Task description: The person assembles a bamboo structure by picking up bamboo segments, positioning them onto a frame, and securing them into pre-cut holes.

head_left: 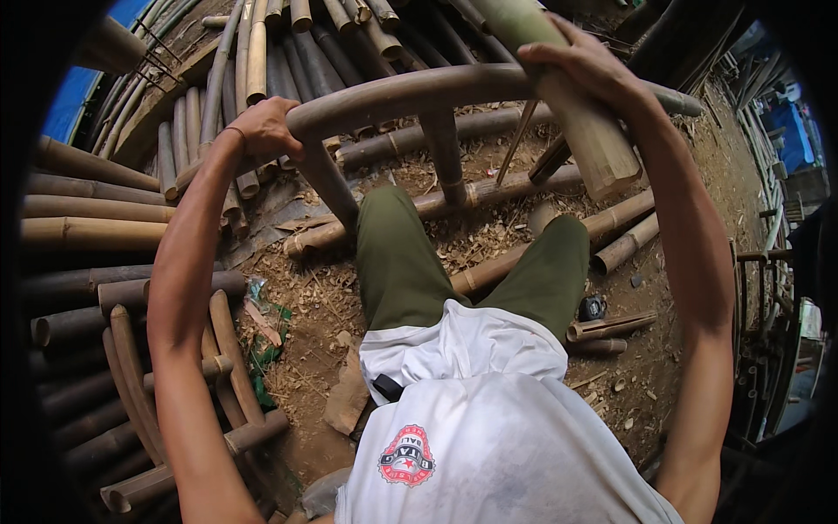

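In front of me stands a brown bamboo frame [393, 98]; its long top rail looks curved, with short uprights below it. My left hand [266, 131] is closed around the frame's left end, with the fingertips partly hidden. On the right, my right hand [589, 65] grips a thick, pale wooden club [594, 144] with a faceted lower end. The club slants across the top rail; whether it touches the rail I cannot tell. Its upper end runs out of view at the top. A lower bamboo rail [419, 208] lies near the ground behind my knees.
Cut bamboo poles [96, 210] are stacked at the left and far side. A smaller bamboo frame [231, 367] stands at lower left. Wood shavings [327, 288] cover the dirt floor. Short bamboo pieces [611, 327] and a small black object [592, 306] lie by my right knee.
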The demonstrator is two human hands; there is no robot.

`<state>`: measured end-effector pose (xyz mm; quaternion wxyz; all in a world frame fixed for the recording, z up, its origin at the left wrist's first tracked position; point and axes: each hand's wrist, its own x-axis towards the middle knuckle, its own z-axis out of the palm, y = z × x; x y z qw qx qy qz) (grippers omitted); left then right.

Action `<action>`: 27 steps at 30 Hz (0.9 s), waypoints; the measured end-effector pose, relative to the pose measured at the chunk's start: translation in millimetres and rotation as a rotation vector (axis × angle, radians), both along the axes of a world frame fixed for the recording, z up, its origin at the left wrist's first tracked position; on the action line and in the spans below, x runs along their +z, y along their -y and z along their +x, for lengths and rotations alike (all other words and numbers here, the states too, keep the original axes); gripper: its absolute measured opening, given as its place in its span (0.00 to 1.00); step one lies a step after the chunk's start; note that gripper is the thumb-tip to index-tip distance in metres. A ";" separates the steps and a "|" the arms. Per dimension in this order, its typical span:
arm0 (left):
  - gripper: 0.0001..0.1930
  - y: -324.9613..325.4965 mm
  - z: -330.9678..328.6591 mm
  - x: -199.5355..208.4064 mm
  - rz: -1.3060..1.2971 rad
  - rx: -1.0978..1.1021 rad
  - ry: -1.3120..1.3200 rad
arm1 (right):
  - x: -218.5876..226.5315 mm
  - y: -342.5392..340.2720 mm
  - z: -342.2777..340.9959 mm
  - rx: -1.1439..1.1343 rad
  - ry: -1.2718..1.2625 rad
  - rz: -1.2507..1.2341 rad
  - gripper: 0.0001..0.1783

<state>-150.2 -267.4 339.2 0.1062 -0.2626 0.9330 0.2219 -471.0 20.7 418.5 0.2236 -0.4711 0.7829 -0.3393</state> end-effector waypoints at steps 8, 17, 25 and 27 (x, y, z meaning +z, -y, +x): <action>0.39 -4.4 -16.1 10.8 0.134 -0.076 0.057 | -14.4 -44.4 -47.1 -0.021 -0.025 0.176 0.52; 0.38 -75.7 -171.8 -0.1 0.085 -0.221 -0.018 | 15.6 -87.1 -56.1 -0.195 -0.426 0.179 0.53; 0.31 -71.9 -176.0 -9.3 0.200 -0.190 -0.037 | -26.6 -107.2 -52.9 -0.127 -0.912 0.294 0.51; 0.31 -77.4 -172.2 -9.7 0.221 -0.172 -0.083 | -16.8 -110.1 -48.0 -0.200 -0.823 0.232 0.52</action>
